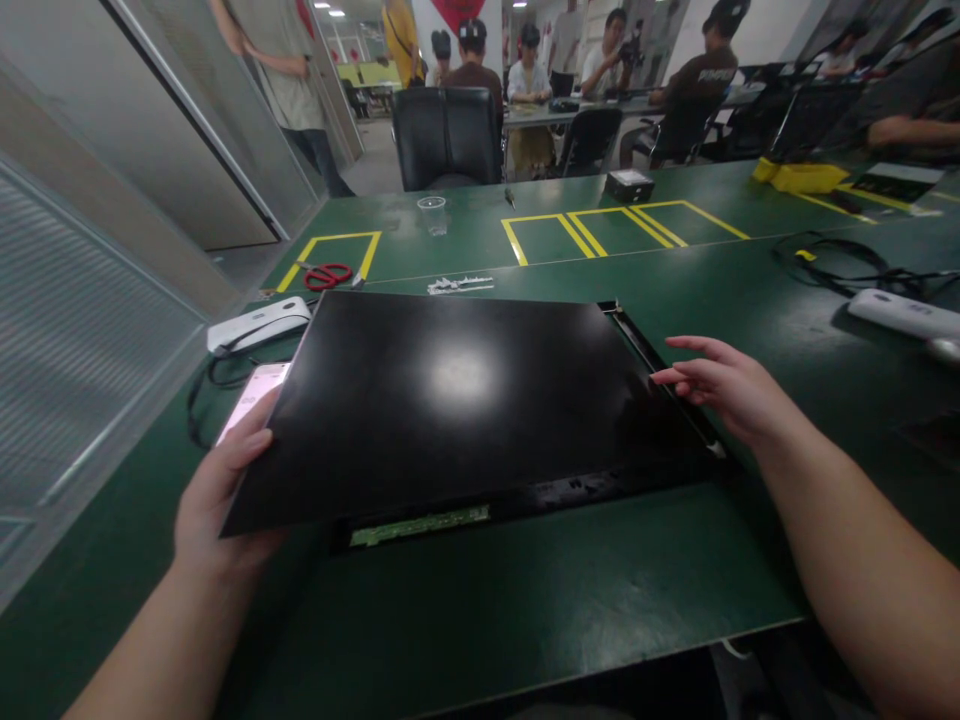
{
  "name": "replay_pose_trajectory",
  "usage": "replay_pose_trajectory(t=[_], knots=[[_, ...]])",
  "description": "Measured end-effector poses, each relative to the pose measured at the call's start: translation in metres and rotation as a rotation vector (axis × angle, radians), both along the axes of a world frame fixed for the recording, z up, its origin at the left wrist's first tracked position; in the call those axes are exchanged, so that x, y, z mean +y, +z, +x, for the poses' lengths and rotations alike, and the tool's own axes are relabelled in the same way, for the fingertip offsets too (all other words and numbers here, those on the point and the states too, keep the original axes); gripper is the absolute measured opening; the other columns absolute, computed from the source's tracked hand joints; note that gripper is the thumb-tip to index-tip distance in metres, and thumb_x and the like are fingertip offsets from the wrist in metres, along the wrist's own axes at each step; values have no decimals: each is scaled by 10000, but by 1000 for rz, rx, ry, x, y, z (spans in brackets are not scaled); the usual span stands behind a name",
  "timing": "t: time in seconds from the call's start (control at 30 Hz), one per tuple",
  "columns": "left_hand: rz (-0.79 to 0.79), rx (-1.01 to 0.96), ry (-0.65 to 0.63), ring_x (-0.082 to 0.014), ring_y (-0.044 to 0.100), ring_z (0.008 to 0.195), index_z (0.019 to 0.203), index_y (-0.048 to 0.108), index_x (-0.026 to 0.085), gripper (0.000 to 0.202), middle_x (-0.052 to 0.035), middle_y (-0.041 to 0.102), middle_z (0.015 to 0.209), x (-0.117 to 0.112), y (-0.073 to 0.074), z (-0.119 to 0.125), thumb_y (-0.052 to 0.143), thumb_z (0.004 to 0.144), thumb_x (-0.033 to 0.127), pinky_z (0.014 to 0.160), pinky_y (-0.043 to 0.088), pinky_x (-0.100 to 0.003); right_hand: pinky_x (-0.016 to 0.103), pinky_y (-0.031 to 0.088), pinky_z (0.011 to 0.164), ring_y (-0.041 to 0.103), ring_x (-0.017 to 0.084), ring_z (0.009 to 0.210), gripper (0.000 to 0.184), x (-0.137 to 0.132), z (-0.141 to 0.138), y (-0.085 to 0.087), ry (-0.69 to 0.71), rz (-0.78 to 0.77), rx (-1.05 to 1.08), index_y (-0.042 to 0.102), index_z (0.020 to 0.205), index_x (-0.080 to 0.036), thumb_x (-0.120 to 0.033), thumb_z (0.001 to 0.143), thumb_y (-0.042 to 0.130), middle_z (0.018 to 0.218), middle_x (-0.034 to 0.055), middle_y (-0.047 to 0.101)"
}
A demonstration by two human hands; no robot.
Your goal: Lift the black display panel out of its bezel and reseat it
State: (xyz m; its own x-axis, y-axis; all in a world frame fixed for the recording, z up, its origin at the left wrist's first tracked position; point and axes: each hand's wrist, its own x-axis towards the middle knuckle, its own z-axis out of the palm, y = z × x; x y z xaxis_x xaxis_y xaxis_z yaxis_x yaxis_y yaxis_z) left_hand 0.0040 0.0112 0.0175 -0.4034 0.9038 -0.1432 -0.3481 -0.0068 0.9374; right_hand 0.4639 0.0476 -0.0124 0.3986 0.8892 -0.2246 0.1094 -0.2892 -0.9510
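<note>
A glossy black display panel (450, 420) lies tilted over a black frame (637, 335), its left side raised. My left hand (225, 485) grips the panel's left edge, thumb on top and fingers underneath. Beyond the right edge of the panel, my right hand (724, 385) hovers with fingers apart, holding nothing; I cannot tell whether a fingertip touches the frame. A green circuit board strip (420, 525) shows below the panel's near edge. Just behind my left hand lies a lit phone (255, 395), partly covered by the panel.
On the green table (525, 600) are a white power strip (259, 325), red-handled scissors (328, 276), small white strips (459, 285), a clear cup (433, 213) and a black box (628, 186). Another power strip (904, 312) with cables lies right. People sit beyond a black chair (448, 138).
</note>
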Motion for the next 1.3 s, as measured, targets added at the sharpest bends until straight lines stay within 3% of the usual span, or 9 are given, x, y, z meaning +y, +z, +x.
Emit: replay_pose_trajectory(t=[0.17, 0.3, 0.53, 0.77, 1.17, 1.3], knots=[[-2, 56, -80, -235, 790, 964, 1117, 862, 230, 515, 19, 877, 1096, -1, 0, 0, 790, 607, 235, 788, 660, -224, 239, 342, 442, 537, 130, 544, 407, 2, 1, -3, -13, 11, -13, 689, 1086, -245, -261, 682, 739, 788, 75, 791], [26, 105, -159, -297, 744, 1188, 1109, 865, 249, 499, 11, 866, 1163, -2, -5, 0, 833, 613, 283, 858, 650, -254, 251, 355, 445, 543, 136, 542, 409, 4, 4, -8, -12, 17, -70, 705, 1080, -239, -296, 676, 747, 788, 75, 785], [31, 171, -247, -350, 640, 1366, 1264, 814, 217, 592, -35, 817, 1313, 1, -16, -5, 835, 684, 337, 1034, 579, -306, 269, 410, 463, 538, 134, 518, 417, 7, 15, -13, -44, 30, -90, 743, 1055, -236, -305, 647, 804, 774, 74, 784], [-41, 168, -226, -371, 674, 1326, 1234, 827, 229, 595, -49, 835, 1269, 2, -21, -7, 868, 650, 336, 1050, 579, -347, 282, 430, 490, 518, 134, 521, 358, 6, 15, -13, -81, 24, -150, 747, 996, -240, -310, 648, 799, 749, 69, 775], [-161, 124, -201, -380, 788, 1122, 1129, 865, 238, 679, -62, 867, 1164, 5, -20, 1, 988, 469, 344, 849, 674, -342, 294, 450, 544, 556, 147, 557, 350, 7, 16, -13, -99, 17, -215, 738, 976, -229, -317, 641, 786, 722, 56, 769], [-182, 133, -213, -382, 800, 1089, 1156, 854, 227, 707, -73, 865, 1170, 6, -21, 0, 979, 469, 337, 824, 679, -352, 301, 464, 571, 577, 155, 589, 339, 7, 16, -14, -75, 15, -237, 734, 965, -233, -340, 648, 791, 723, 50, 770]])
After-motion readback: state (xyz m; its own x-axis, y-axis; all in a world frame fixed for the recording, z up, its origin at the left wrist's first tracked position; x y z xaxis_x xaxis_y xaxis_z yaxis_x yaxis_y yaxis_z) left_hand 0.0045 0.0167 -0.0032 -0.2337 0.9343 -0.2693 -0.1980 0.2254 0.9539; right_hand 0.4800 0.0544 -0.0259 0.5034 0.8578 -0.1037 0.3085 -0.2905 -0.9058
